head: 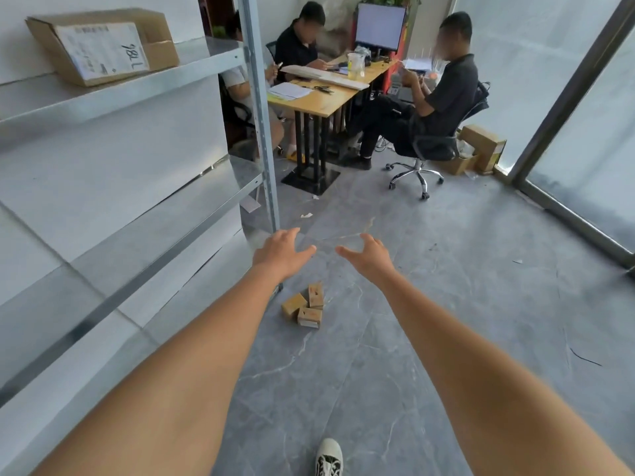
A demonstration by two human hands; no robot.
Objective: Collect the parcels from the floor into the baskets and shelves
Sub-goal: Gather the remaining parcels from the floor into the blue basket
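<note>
Three small brown cardboard parcels (305, 305) lie bunched together on the grey floor beside the foot of the metal shelving (165, 214). My left hand (280, 252) and my right hand (369, 257) are stretched out in front of me above the floor, past the parcels, fingers spread and holding nothing. A bigger cardboard box (103, 46) with a white label lies on the top shelf at the upper left. The lower shelves in view are bare.
Three people sit around a wooden desk (319, 97) with a monitor at the back, one on a wheeled office chair (426, 156). Cardboard boxes (481, 146) sit in the far right corner. Glass panels with a dark frame (563, 108) line the right. My shoe (329, 456) shows below.
</note>
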